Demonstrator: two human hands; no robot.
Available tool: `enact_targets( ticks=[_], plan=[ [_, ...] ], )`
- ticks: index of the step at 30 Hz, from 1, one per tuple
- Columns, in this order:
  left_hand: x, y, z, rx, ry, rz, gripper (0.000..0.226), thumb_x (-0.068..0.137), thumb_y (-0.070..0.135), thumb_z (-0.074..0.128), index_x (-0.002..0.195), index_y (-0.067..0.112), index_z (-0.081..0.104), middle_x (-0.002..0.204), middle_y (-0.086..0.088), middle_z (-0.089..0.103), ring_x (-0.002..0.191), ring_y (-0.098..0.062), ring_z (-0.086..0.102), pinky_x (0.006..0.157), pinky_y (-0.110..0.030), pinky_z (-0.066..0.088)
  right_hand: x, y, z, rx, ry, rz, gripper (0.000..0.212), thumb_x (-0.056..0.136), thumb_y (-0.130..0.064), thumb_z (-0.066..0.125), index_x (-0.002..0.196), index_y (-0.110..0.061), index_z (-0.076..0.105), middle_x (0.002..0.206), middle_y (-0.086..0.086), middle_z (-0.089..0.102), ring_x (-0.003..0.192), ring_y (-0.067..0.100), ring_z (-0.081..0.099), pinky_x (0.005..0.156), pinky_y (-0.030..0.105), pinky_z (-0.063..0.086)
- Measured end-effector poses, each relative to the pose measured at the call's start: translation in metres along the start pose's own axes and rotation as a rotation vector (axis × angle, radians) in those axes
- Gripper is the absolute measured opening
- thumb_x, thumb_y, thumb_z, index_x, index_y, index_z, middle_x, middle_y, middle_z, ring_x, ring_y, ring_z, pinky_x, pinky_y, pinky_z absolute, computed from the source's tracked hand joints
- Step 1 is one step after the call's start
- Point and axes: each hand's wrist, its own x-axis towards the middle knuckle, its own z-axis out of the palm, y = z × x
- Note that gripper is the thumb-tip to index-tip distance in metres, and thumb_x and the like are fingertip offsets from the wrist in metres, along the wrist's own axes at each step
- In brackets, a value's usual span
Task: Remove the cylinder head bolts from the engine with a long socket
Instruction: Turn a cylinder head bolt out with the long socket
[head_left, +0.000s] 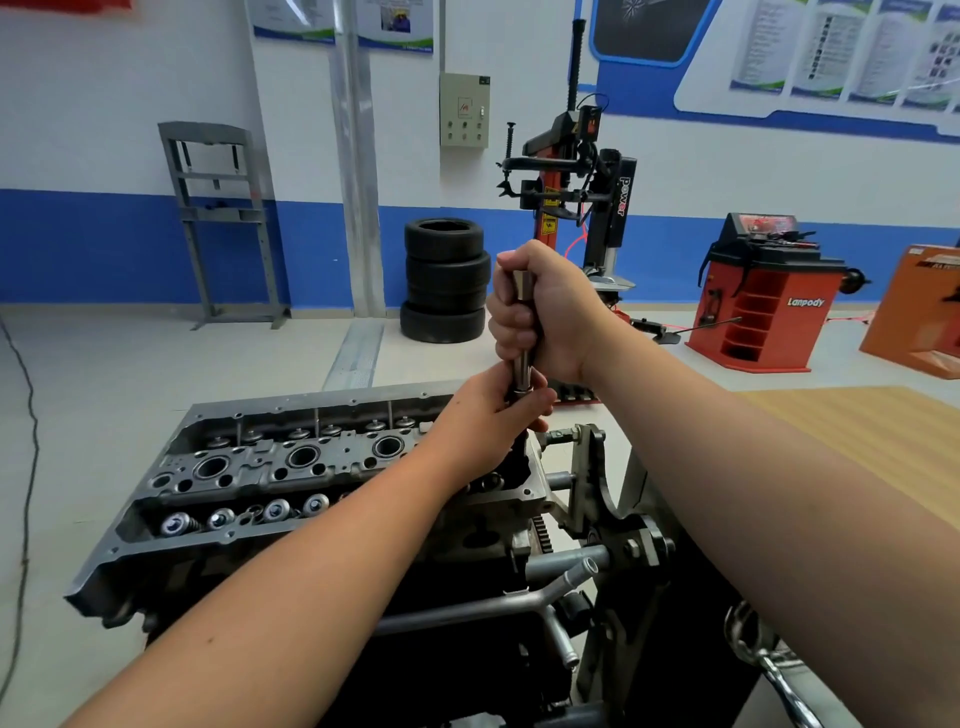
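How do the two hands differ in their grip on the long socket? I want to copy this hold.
The right hand is wrapped in a full fist round the upper part of the long socket, while the left hand pinches its lower end with the fingertips. The right hand sits higher, well above the cylinder head; the left hand is just over it, at its right end. Both hold the same upright tool.

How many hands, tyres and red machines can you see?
Hands: 2, the left hand and the right hand, both gripping the long socket
Tyres in the stack: 4
Red machines: 2, the tyre changer and the wheel balancer
Total: 8
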Motion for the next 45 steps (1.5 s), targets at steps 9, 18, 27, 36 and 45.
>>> enact_targets(
  ticks=[9, 18, 27, 36, 45],
  plan=[
    [-0.001, -0.003, 0.003, 0.157, 0.028, 0.107, 0.006, 0.099, 0.024, 0.064, 0.097, 0.028, 0.061, 0.083, 0.007, 0.07, 0.069, -0.001, 0.069, 0.067, -0.02, 0.052, -0.007, 0.021, 0.018, 0.005, 0.415, -0.252, 0.029, 0.094, -0.026, 0.046, 0.066, -0.017, 0.048, 0.049, -0.004, 0.038, 0.045, 0.013, 0.03, 0.05, 0.029, 0.027],
    [-0.007, -0.011, -0.014, -0.241, -0.136, -0.075, 0.031, 0.101, 0.04, 0.049, 0.116, 0.015, 0.06, 0.105, 0.0, 0.075, 0.095, -0.022, 0.076, 0.092, -0.038, 0.056, 0.003, 0.008, 0.018, -0.053, -0.022, -0.052, 0.041, 0.095, -0.026, 0.047, 0.056, -0.016, 0.042, 0.045, -0.004, 0.029, 0.046, 0.014, 0.02, 0.049, 0.026, 0.017],
    [-0.007, -0.01, -0.019, -0.117, -0.064, -0.063, 0.009, 0.105, 0.03, 0.06, 0.103, 0.023, 0.066, 0.087, 0.005, 0.075, 0.087, -0.016, 0.077, 0.084, -0.036, 0.061, 0.004, 0.015, 0.006, 0.063, -0.01, -0.04, 0.033, 0.091, -0.034, 0.05, 0.062, -0.018, 0.052, 0.051, -0.004, 0.038, 0.049, 0.015, 0.031, 0.054, 0.03, 0.028],
    [-0.005, -0.003, -0.005, 0.05, 0.001, -0.003, 0.017, 0.104, 0.038, 0.059, 0.105, 0.022, 0.064, 0.088, 0.004, 0.075, 0.078, -0.01, 0.075, 0.078, -0.042, 0.058, 0.007, 0.017, 0.0, 0.103, 0.174, -0.121, 0.045, 0.094, -0.034, 0.043, 0.051, -0.021, 0.05, 0.047, -0.005, 0.03, 0.044, 0.015, 0.022, 0.049, 0.026, 0.022],
    [-0.009, -0.009, -0.003, -0.169, -0.079, -0.023, 0.013, 0.111, 0.023, 0.047, 0.112, 0.023, 0.06, 0.103, 0.007, 0.073, 0.089, -0.017, 0.076, 0.095, -0.036, 0.054, 0.006, 0.009, -0.009, 0.108, -0.005, -0.011, 0.042, 0.092, -0.035, 0.041, 0.053, -0.019, 0.041, 0.046, -0.006, 0.021, 0.044, 0.014, 0.015, 0.055, 0.03, 0.011]
  ],
)
